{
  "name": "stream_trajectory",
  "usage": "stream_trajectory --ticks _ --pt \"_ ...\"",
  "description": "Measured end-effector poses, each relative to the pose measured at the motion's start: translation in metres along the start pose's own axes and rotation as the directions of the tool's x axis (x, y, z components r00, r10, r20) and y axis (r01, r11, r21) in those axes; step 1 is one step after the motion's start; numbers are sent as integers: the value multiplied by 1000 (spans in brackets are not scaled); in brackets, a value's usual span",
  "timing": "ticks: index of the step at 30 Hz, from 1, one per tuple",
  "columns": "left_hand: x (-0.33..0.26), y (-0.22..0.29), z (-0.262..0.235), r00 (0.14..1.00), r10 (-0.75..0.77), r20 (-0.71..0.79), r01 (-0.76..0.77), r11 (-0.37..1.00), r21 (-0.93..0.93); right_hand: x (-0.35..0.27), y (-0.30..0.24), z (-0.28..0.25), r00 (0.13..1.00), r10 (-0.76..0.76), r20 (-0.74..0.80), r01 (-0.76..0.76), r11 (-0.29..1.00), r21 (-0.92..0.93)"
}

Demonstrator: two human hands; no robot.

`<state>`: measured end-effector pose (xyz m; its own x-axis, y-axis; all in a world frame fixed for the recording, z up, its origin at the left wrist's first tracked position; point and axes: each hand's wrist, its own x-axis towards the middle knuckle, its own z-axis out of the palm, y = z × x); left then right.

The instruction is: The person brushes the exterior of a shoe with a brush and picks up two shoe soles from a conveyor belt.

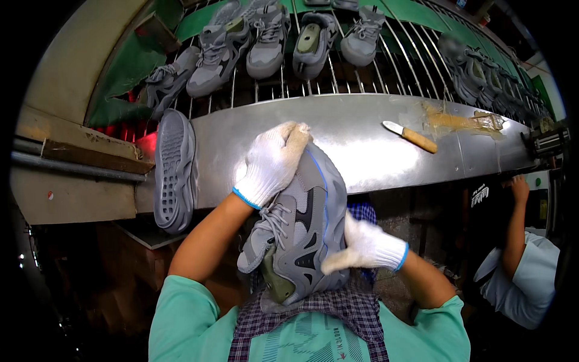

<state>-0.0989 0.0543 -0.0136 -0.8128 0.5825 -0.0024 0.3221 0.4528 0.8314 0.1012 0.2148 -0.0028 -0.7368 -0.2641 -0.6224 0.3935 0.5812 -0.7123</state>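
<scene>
A grey lace-up sneaker (304,226) stands tilted against my checked apron, toe up and sole side to the right. A green last (277,280) shows in its ankle opening. A thin blue line runs along the edge between upper and sole. My left hand (274,158), in a white knit glove, is closed over the toe. My right hand (368,244), gloved too and slightly blurred, grips the sole side near the heel, thumb toward the upper; its other fingers are partly hidden behind the sole.
A loose grey sole (174,175) lies on the left end of the metal bench (235,130). A wooden-handled knife (411,137) and brown tape (461,120) are at the right. Several sneakers (265,45) stand on the rod rack behind. A co-worker's arm (515,226) is at far right.
</scene>
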Motion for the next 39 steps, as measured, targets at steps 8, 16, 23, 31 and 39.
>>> stream_trajectory --ticks 8,16,23,31,39 --pt "12 -25 -2 989 9 -151 -35 985 -172 7 29 67 961 -43 -273 277 139 951" --pt "-40 -95 -31 923 38 -384 -48 999 -16 -17 74 -162 701 133 -701 676 190 712" --pt "-51 -93 -29 819 314 -480 -219 945 244 13 110 -352 54 -172 -984 -182 967 -179" --pt "-51 -91 -40 872 249 -421 -132 949 286 221 63 -376 240 3 -971 -251 966 -59" --pt "-60 -92 -48 902 197 -385 -91 956 278 282 87 -415 -155 139 -978 44 990 133"
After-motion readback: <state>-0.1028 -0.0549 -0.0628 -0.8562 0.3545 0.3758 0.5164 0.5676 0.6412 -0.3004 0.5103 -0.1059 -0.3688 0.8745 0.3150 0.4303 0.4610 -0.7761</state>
